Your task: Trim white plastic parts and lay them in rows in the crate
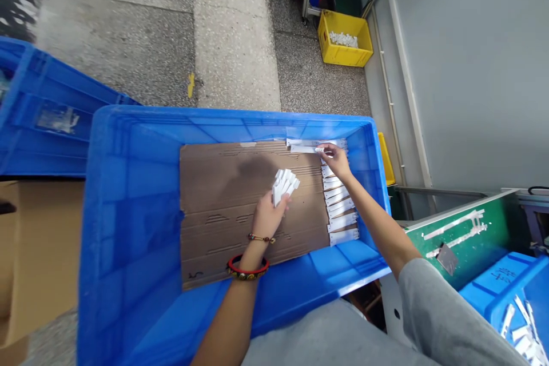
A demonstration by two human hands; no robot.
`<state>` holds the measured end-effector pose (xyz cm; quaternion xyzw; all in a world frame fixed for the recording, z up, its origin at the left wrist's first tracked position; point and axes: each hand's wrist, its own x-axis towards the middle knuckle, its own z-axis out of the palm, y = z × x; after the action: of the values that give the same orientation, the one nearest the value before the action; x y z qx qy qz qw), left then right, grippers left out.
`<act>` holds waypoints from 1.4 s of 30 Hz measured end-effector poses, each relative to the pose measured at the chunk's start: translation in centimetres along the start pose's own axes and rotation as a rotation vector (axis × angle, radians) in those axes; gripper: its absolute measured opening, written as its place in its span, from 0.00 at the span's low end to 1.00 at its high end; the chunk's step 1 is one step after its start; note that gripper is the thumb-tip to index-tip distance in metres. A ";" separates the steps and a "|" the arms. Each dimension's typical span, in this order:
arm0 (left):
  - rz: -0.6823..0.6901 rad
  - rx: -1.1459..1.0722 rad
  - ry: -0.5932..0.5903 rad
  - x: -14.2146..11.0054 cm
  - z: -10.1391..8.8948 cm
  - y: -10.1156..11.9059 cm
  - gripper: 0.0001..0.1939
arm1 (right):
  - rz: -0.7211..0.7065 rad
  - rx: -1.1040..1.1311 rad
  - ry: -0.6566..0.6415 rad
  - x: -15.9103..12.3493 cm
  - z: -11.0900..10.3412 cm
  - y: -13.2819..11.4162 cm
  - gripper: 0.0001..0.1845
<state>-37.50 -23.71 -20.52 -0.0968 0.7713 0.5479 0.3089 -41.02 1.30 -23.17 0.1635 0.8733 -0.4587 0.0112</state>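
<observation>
My left hand (269, 214) is closed around a fanned bundle of white plastic strips (283, 184), held above a brown cardboard sheet (227, 200). The sheet lies inside a large blue bin (132, 194). At the bin's far right corner, my right hand (337, 163) pinches the end of a white strip (303, 149). That strip lies parallel to the far wall, beside another one. Below my right hand, a row of white strips (341, 206) runs along the right end of the cardboard, side by side. My right fingers and wrist hide part of the row.
A second blue bin (60, 108) and an open cardboard box (47, 251) stand to the left. A yellow crate (345, 57) with small white parts sits on the floor ahead. At lower right, another blue bin (501, 280) holds loose white strips, near a green surface (463, 240).
</observation>
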 end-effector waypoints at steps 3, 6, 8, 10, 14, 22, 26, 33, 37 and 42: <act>0.008 -0.003 -0.010 0.1 0.1 -0.3 0.17 | -0.032 -0.052 0.026 1.1 1.3 0.0 0.12; 0.010 -0.026 -0.009 0.1 0.1 -0.5 0.18 | -0.076 -0.193 0.054 1.7 1.3 0.3 0.11; 0.004 -0.051 -0.003 0.1 0.1 -0.5 0.18 | -0.119 -0.379 0.039 1.7 1.0 0.4 0.12; -0.008 -0.080 0.006 0.1 0.3 -0.4 0.17 | -0.158 -0.557 0.000 1.6 0.8 0.4 0.13; -0.037 -0.142 0.029 0.0 0.5 0.0 0.15 | -0.192 -0.705 -0.073 1.5 0.7 0.1 0.15; -0.070 -0.205 0.044 -0.3 0.5 0.9 0.14 | -0.198 -0.746 -0.083 1.7 0.6 0.0 0.14; -0.078 -0.214 0.048 -0.3 0.5 1.1 0.13 | -0.207 -0.742 -0.064 1.2 0.6 0.2 0.14; -0.086 -0.213 0.045 -0.5 0.4 1.3 0.12 | -0.207 -0.771 -0.056 0.8 1.2 0.3 0.14; -0.087 -0.208 0.037 -0.6 0.4 1.4 0.12 | -0.145 -0.836 -0.060 1.2 1.9 0.0 0.14; -0.095 -0.213 0.040 -0.5 0.4 1.3 0.12 | -0.105 -0.871 -0.065 1.3 2.3 -0.5 0.15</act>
<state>-37.62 -22.93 -19.27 -0.1767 0.7092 0.6095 0.3071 -42.67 -0.47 -24.31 0.0846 0.9915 -0.0526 0.0832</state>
